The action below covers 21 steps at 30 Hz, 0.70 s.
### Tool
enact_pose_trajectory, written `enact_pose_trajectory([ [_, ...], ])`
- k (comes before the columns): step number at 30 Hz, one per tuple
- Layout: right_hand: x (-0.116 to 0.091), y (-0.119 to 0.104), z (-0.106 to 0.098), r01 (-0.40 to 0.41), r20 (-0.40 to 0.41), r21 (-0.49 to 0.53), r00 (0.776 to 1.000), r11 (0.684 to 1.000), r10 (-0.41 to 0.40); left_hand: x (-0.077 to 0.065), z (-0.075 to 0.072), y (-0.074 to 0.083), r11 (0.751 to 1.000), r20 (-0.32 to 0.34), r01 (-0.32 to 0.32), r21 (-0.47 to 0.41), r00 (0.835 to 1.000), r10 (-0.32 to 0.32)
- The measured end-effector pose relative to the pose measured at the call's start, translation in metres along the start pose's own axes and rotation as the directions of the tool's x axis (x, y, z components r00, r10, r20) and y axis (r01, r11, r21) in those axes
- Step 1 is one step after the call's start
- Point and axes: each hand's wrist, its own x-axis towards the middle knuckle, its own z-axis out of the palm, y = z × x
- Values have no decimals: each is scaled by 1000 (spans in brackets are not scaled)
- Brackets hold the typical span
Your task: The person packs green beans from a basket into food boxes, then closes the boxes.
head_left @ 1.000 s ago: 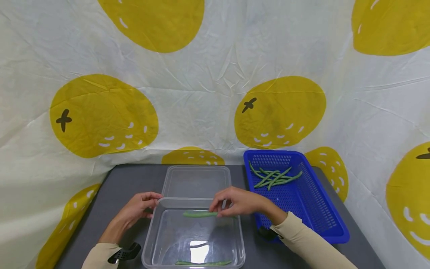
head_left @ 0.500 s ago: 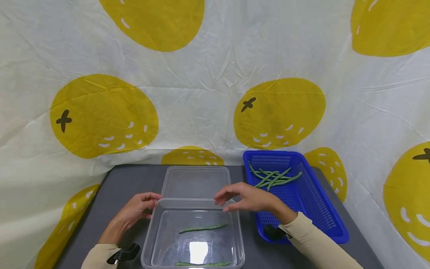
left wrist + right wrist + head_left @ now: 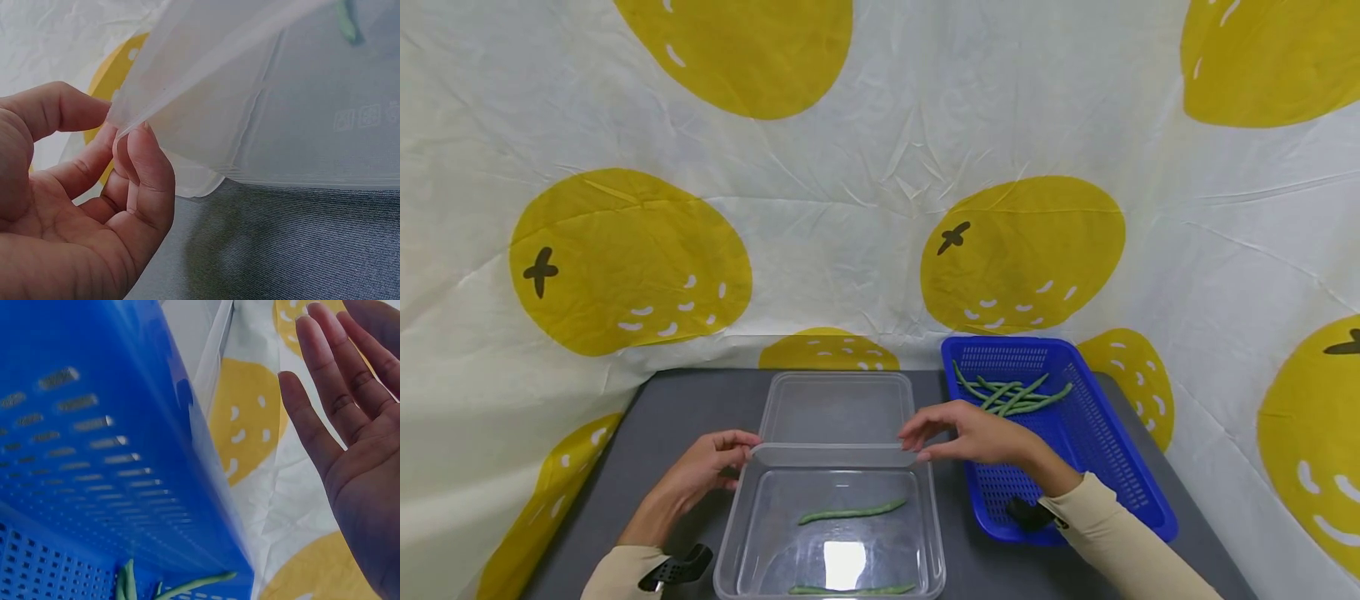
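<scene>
My left hand (image 3: 707,467) pinches the back left corner of a clear plastic container (image 3: 727,533) between thumb and fingers; the left wrist view shows the rim (image 3: 181,87) there up close. Inside the container lie two green beans: one bean (image 3: 852,512) near the middle, another bean (image 3: 850,590) along the front wall. Over the container's back right corner hovers my right hand (image 3: 970,433), its fingers loosely extended and nothing in them. In the right wrist view this hand (image 3: 356,425) appears beside the blue basket wall (image 3: 156,425).
A blue perforated basket (image 3: 1123,467) stands on the right, with several green beans (image 3: 1018,398) heaped at its back end. Behind the container a flat clear lid (image 3: 838,408) lies on the dark grey table (image 3: 700,396). A fruit-print cloth (image 3: 835,250) hangs at the back.
My right hand let go of a green bean, which now lies mid-container, then rose and shifted right toward the basket. My left hand stays at the container's corner.
</scene>
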Motion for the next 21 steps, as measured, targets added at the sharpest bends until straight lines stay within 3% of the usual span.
enact_pose_trajectory([
  [21, -26, 16, -27, -115, -112, -38, 988, 993, 110, 0, 0, 0, 1000, -7, 10, 1, 1000, -10],
])
